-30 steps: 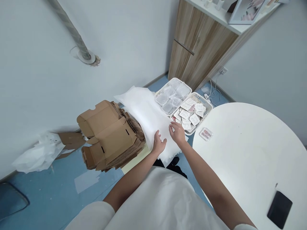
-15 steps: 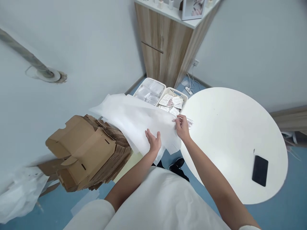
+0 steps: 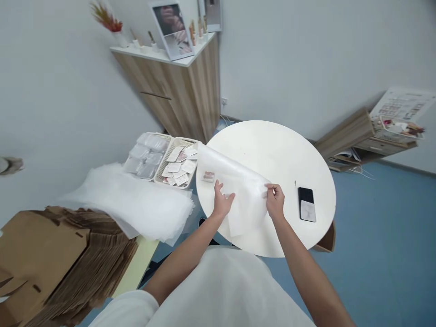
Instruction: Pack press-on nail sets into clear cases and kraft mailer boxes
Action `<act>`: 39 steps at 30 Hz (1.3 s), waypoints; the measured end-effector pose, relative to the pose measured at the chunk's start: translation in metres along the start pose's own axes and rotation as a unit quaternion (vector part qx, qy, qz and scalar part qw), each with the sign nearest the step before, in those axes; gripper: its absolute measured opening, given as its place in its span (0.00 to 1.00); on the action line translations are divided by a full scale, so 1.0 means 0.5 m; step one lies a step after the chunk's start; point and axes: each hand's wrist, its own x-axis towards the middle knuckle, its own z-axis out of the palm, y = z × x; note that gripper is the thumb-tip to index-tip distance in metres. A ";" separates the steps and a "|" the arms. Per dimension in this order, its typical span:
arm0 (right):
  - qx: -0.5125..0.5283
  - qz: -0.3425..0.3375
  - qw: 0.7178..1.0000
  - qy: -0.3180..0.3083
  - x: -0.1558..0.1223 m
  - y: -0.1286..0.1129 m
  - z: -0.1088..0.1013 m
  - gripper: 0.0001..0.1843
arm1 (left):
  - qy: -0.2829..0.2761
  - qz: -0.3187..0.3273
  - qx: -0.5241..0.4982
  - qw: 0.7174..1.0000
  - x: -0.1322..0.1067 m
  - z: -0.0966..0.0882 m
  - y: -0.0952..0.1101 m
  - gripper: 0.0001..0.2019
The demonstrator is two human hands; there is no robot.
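Translucent white, thin flexible sheet [image 3: 248,202] was held over the left part of the round white table [image 3: 299,156], one corner in the right hand [image 3: 274,200]. Risk, as judged: the small clear box with pink pieces [image 3: 208,176] sat near the table's left edge, seemingly seen through the sheet, so a leftward drag could have swept it off; gripped at one corner only, the limp sheet could also have folded or slipped. Pose: both forearms reached forward, elbows apart; right thumb and fingertips were pinching the sheet's corner, left hand [image 3: 223,202] had thumb and fingers spread, contact with the sheet couldn't be told. Further out: black rectangular phone [image 3: 307,204] right of the right hand; white plastic basket of white cards [image 3: 162,169] just beside the table, clear packets [image 3: 150,156] next to it, loose pile of white sheets [image 3: 136,200] nearer, stacked brown cardboard box blanks [image 3: 54,254] lower left
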 end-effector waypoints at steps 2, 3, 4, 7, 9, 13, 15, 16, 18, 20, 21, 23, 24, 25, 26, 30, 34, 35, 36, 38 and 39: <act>-0.032 0.041 0.999 -0.009 -0.003 0.053 -0.070 0.14 | 0.003 0.018 0.042 0.999 0.003 0.047 -0.003 0.42; -0.041 0.055 0.998 -0.015 -0.006 0.078 -0.098 0.15 | 0.005 0.026 0.064 0.998 0.003 0.067 -0.008 0.41; -0.050 0.063 0.996 -0.023 -0.011 0.101 -0.122 0.16 | 0.007 0.035 0.086 0.996 0.003 0.083 -0.014 0.40; -0.089 0.070 0.992 -0.054 -0.027 0.158 -0.169 0.17 | 0.001 0.054 0.147 0.988 -0.002 0.115 -0.040 0.38; -0.132 0.066 0.986 -0.079 -0.038 0.186 -0.186 0.17 | -0.009 0.060 0.182 0.981 -0.006 0.126 -0.059 0.36; -0.220 0.029 0.967 -0.128 -0.052 0.228 -0.198 0.16 | -0.026 0.067 0.231 0.970 -0.007 0.132 -0.089 0.35; -0.260 0.013 0.955 -0.143 -0.056 0.244 -0.198 0.17 | -0.038 0.076 0.252 0.964 -0.003 0.134 -0.097 0.34; -0.279 0.006 0.949 -0.147 -0.058 0.251 -0.197 0.17 | -0.047 0.083 0.264 0.960 0.000 0.135 -0.100 0.34; -0.317 -0.009 0.936 -0.150 -0.062 0.261 -0.194 0.17 | -0.071 0.103 0.291 0.949 0.005 0.137 -0.102 0.33; -0.363 -0.028 0.922 -0.134 -0.067 0.264 -0.191 0.18 | -0.083 0.135 0.335 0.929 0.003 0.139 -0.102 0.31; -0.387 -0.038 0.913 -0.119 -0.070 0.263 -0.189 0.18 | -0.081 0.153 0.366 0.914 -0.001 0.140 -0.101 0.30; -0.426 -0.063 0.897 -0.102 -0.077 0.258 -0.184 0.17 | -0.082 0.198 0.432 0.876 -0.015 0.138 -0.101 0.28; -0.439 -0.078 0.889 -0.107 -0.081 0.254 -0.181 0.16 | -0.095 0.225 0.462 0.853 -0.025 0.136 -0.102 0.27; -0.446 -0.094 0.882 -0.121 -0.085 0.251 -0.178 0.15 | -0.118 0.252 0.487 0.828 -0.036 0.134 -0.103 0.26; -0.450 -0.109 0.875 -0.140 -0.088 0.248 -0.174 0.14 | -0.147 0.278 0.506 0.803 -0.046 0.131 -0.105 0.25; -0.462 -0.123 0.861 -0.176 -0.095 0.241 -0.164 0.13 | -0.201 0.307 0.556 0.746 -0.072 0.123 -0.112 0.25; -0.470 -0.104 0.865 -0.142 -0.086 0.242 -0.179 0.14 | -0.203 0.298 0.573 0.736 -0.071 0.125 -0.115 0.26; -0.478 -0.085 0.867 -0.111 -0.080 0.243 -0.187 0.15 | -0.203 0.298 0.574 0.735 -0.070 0.126 -0.115 0.26; -0.489 -0.060 0.867 -0.073 -0.073 0.244 -0.197 0.16 | -0.203 0.297 0.575 0.735 -0.070 0.127 -0.115 0.26; -0.506 -0.005 0.863 -0.004 -0.058 0.245 -0.217 0.18 | -0.203 0.296 0.577 0.734 -0.069 0.129 -0.115 0.26; -0.510 0.016 0.860 0.016 -0.050 0.246 -0.225 0.18 | -0.203 0.295 0.578 0.733 -0.070 0.129 -0.115 0.26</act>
